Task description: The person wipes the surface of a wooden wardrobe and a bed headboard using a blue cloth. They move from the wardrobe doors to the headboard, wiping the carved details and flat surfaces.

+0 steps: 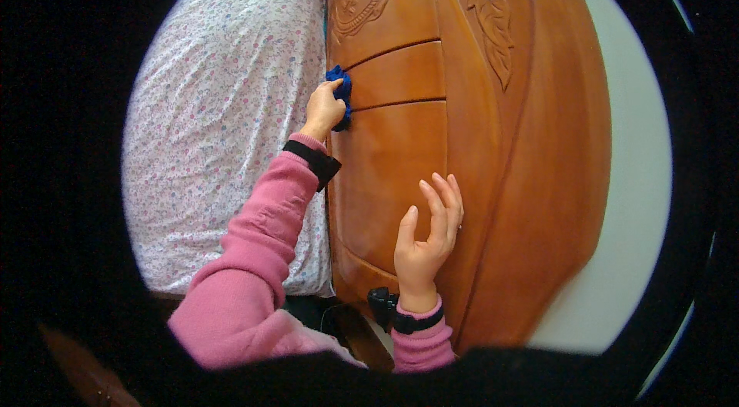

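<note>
My left hand point(325, 108) is closed on a bunched blue cloth point(339, 84), pressed to the lower edge of a carved wooden headboard point(396, 153), where the board meets the bed. Part of the cloth is hidden behind the fingers. Lower down and to the right, my right hand point(431, 241) is held up in front of the wood. Its fingers are apart and slightly curled, with nothing in them. Whether it touches the board I cannot tell.
A mattress with a floral sheet point(223, 122) lies to the left, right up against the headboard. Carved leaf relief point(493, 34) and dark grooves mark the wood. A pale wall point(635, 176) borders it on the right. Black straps point(312, 161) circle both my wrists.
</note>
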Available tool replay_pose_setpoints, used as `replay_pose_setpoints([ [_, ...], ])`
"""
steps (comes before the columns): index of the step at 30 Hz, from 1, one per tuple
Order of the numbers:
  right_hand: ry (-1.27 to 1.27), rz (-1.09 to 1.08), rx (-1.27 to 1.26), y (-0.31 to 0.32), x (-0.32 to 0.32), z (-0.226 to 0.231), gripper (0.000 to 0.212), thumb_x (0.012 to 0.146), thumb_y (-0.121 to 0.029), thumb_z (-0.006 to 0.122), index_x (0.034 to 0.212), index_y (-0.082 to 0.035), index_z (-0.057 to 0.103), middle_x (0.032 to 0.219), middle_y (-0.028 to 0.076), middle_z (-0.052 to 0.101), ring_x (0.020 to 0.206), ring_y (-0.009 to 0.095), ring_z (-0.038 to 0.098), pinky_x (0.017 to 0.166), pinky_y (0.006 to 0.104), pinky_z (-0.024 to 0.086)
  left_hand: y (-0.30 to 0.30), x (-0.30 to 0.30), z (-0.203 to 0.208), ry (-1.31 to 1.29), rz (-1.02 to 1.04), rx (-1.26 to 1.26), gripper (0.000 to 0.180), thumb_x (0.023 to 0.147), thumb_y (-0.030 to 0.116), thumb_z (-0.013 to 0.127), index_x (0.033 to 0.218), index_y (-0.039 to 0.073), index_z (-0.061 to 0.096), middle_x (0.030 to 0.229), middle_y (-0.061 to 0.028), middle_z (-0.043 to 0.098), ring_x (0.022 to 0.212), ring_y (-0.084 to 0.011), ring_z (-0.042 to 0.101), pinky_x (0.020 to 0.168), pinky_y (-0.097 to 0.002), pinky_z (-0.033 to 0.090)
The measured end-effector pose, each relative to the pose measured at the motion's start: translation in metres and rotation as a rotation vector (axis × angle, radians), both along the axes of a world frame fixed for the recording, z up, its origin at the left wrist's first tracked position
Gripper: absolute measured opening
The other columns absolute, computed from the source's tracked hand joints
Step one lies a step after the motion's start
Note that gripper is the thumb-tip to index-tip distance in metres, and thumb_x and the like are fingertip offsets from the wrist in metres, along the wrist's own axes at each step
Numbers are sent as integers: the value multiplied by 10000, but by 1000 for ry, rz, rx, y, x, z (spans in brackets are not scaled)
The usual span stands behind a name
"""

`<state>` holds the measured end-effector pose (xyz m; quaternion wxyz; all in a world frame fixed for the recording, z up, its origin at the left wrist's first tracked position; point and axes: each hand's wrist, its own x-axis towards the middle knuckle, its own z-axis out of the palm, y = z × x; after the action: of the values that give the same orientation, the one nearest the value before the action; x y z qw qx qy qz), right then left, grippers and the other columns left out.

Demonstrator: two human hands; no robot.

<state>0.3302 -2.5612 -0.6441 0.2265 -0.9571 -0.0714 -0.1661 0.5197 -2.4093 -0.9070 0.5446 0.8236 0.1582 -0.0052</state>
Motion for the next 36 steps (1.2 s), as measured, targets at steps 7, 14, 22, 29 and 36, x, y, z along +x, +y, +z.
replay_pose_setpoints([
  [7,-26,-4,25,0,-6,8,395,908,0,651,1297,-69,679,1411,125,618,1412,378,511,1197,524,385,-17,-17,67,-92,-19,99,501,882,54,700,1380,113,690,1494,-198,583,1277,-420,631,1074,-470,529],
  [14,-45,-25,35,-4,-24,19,390,910,6,648,1294,-60,681,1408,132,619,1406,380,519,1187,517,402,-36,-41,132,-234,-56,113,471,873,79,771,1337,141,716,1442,-182,586,1148,-422,690,974,-465,579],
  [22,-98,-54,38,-12,-53,39,392,919,11,639,1303,-58,678,1401,138,629,1389,387,536,1181,512,413,-63,-63,184,-345,-110,100,496,840,68,790,1325,138,711,1373,-184,583,1089,-420,697,918,-478,590],
  [29,-138,-66,60,-17,-82,47,398,919,6,638,1310,-57,678,1403,141,633,1383,392,543,1176,512,417,-80,-96,203,-333,-142,61,498,842,108,795,1330,161,710,1354,-157,581,1131,-387,682,933,-460,585],
  [36,-145,-62,66,-22,-105,48,388,929,-3,631,1310,-54,680,1399,144,638,1377,392,549,1178,512,415,-92,-153,207,-387,-202,25,556,830,117,820,1363,140,664,1364,-190,548,1102,-425,672,905,-485,587],
])
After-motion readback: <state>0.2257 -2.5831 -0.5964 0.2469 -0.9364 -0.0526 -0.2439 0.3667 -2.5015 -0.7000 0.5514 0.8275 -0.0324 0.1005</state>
